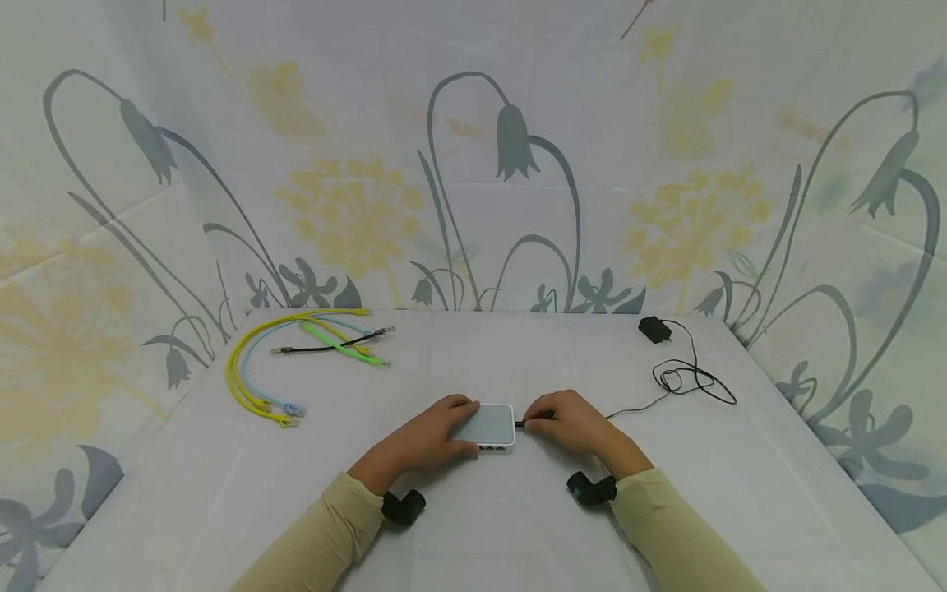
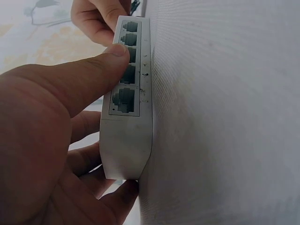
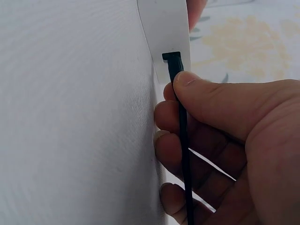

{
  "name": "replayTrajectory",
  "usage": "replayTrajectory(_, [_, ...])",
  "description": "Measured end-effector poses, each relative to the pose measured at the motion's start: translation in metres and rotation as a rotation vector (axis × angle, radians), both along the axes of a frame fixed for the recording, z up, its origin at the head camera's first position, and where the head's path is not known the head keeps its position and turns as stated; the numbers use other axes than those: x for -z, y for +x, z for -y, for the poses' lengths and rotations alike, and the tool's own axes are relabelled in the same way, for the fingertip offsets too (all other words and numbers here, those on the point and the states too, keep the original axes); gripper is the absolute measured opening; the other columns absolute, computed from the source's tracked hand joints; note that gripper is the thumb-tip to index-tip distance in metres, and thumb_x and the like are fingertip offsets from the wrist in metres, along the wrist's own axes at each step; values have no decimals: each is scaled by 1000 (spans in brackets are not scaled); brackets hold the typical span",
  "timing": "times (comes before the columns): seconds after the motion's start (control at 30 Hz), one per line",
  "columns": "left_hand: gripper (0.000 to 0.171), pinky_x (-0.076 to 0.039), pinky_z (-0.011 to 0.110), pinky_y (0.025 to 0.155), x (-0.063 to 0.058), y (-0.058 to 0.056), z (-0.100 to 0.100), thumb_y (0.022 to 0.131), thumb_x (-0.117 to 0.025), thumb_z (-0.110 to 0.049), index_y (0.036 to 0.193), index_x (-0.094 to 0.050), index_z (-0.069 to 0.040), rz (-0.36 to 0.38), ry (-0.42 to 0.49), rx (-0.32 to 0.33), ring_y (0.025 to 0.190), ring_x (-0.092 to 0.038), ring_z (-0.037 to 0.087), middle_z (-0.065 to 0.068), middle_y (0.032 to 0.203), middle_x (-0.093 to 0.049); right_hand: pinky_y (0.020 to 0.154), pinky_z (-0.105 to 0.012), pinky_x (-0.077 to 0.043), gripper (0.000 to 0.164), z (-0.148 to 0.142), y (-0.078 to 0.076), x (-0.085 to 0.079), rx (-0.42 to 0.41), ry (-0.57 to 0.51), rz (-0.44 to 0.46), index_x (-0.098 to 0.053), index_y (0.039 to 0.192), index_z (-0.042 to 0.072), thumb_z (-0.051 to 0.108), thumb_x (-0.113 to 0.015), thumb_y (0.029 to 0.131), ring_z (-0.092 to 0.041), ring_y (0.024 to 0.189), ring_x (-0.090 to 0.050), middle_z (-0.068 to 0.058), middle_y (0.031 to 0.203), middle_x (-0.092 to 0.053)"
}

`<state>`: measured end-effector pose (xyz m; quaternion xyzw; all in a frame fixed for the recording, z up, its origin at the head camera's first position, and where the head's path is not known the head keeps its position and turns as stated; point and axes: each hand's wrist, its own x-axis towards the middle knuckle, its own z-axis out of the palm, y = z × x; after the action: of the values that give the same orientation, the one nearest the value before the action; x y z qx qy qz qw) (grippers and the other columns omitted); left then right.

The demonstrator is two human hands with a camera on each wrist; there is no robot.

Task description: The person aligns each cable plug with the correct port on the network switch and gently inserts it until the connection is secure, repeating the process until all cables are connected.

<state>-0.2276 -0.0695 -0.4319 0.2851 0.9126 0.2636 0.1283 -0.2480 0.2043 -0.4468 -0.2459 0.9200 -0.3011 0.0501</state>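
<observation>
A small white network switch [image 1: 490, 424] lies on the white-covered table in front of me. My left hand [image 1: 432, 436] grips it from the left, the thumb over the row of several ports [image 2: 124, 99] on its near side and the other fingers behind. On the right side, my right hand [image 1: 571, 421] pinches the black power plug [image 3: 175, 64] at the end of a thin black cord [image 3: 183, 136] between thumb and index finger. The plug's tip sits at the power socket [image 3: 170, 56], in line with it. How deep it is in, I cannot tell.
At the back left lie a yellow cable [image 1: 238, 362], a light blue cable [image 1: 247, 374], a green cable [image 1: 336, 340] and a black cable [image 1: 318, 349], overlapping one another. The power adapter [image 1: 654, 330] rests back right, its cord [image 1: 695, 378] loosely coiled. A floral curtain [image 1: 473, 222] surrounds the table.
</observation>
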Motion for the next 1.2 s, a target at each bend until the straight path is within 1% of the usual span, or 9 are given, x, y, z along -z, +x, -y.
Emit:
replayTrajectory(0.3, [70, -38, 46, 110, 1, 0, 0, 93, -64, -38, 151, -36, -10, -12, -9, 1, 138, -38, 27, 11, 152, -35, 83, -34, -51, 9, 2, -1, 1, 3, -11, -2, -75, 95, 22, 21, -67, 92, -10, 92, -63, 10, 93, -71])
replayTrajectory(0.5, [70, -37, 45, 111, 2, -1, -1, 93, -63, -39, 151, -34, -12, -6, -18, -3, 139, -37, 27, 10, 154, -33, 81, -33, -51, 9, 3, 0, -1, -2, -15, -4, -75, 94, 20, 19, -67, 91, -9, 89, -63, 10, 91, -71])
replayTrajectory(0.7, [70, -36, 47, 111, 0, -1, -1, 94, -62, -38, 151, -34, -11, -1, -15, 6, 141, -35, 29, 12, 154, -32, 82, -33, -51, 9, 5, 0, -3, -2, -7, -11, -75, 93, 19, 18, -67, 91, -9, 88, -63, 10, 90, -71])
replayTrajectory(0.93, [70, -36, 46, 112, 1, -3, -1, 94, -62, -38, 152, -33, -11, -16, -31, 20, 142, -33, 29, 12, 155, -32, 79, -31, -51, 9, 6, 0, -4, -19, -12, -27, -75, 93, 16, 17, -66, 91, -9, 86, -62, 8, 88, -72])
replayTrajectory(1.2, [69, -35, 47, 111, -1, -2, -2, 94, -62, -37, 151, -34, -8, -13, -35, 37, 142, -33, 31, 14, 155, -32, 80, -31, -51, 8, 8, 1, -2, -1, -4, -16, -74, 92, 17, 17, -66, 91, -8, 86, -62, 8, 88, -71])
